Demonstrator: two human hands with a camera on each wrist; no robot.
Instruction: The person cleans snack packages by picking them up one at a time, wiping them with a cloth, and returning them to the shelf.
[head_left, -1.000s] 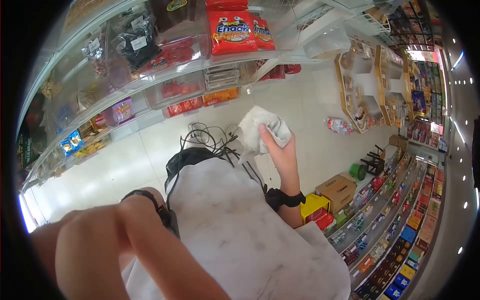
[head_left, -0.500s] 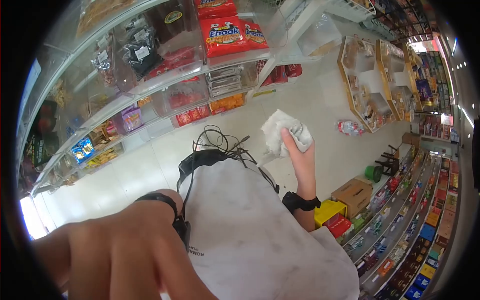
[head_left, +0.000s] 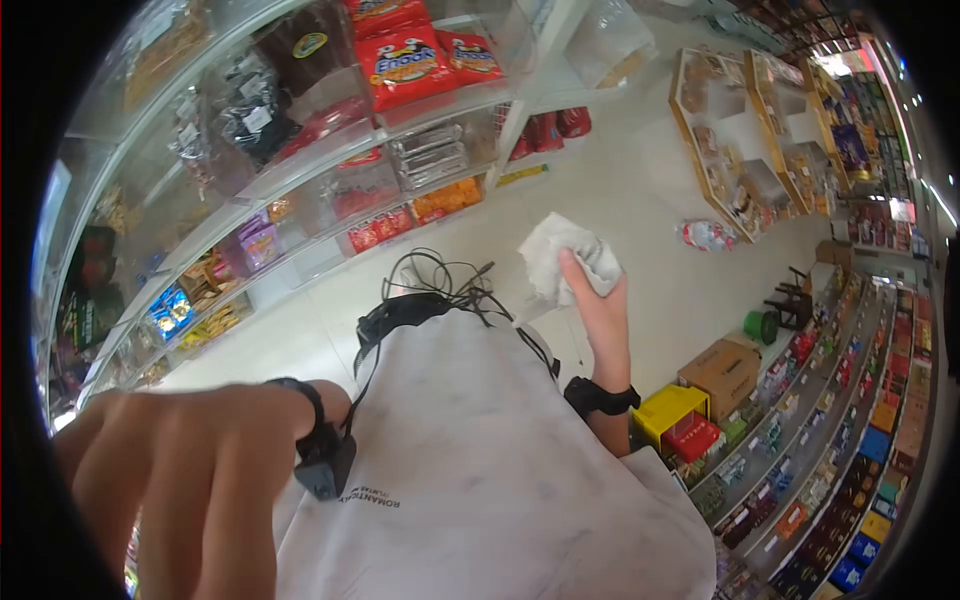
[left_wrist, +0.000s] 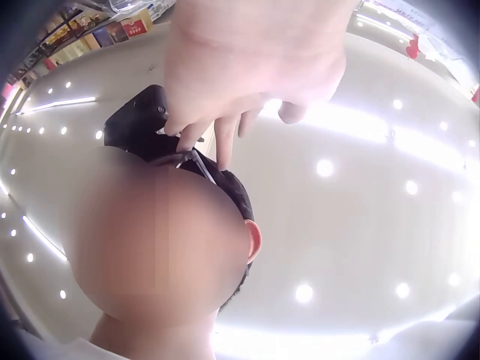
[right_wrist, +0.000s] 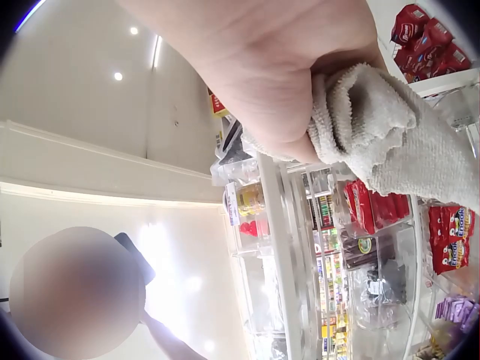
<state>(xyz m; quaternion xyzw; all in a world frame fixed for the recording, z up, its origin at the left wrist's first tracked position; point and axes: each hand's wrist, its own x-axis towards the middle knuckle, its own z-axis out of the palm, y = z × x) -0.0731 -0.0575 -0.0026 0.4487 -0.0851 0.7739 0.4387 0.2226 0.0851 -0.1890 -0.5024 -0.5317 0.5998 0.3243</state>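
Observation:
My right hand (head_left: 600, 305) grips a crumpled white cloth (head_left: 548, 255), thumb pressed on top, held out over the tiled floor. In the right wrist view the textured cloth (right_wrist: 394, 139) hangs folded from the curled fingers. My left hand (head_left: 195, 470) is raised close to the head camera at the lower left, back of the hand showing and fingers pointing down. The left wrist view shows that hand with its fingers extended at a black head-worn device (left_wrist: 135, 124) above the forehead. The fingertips overlap its edge and the dark hair.
Clear shelves (head_left: 300, 165) of packaged snacks curve along the left, with red snack bags (head_left: 405, 70) on top. Wooden-edged display bins (head_left: 720, 150) stand at the far right. A cardboard box (head_left: 722, 375), a yellow crate (head_left: 672, 412) and stocked shelves line the lower right. Black cables (head_left: 440, 275) hang at the chest.
The head view has shifted and turned slightly. My left hand has moved left and lower in view, uncovering more of the shirt. My right hand, still gripping the cloth, appears farther right than before.

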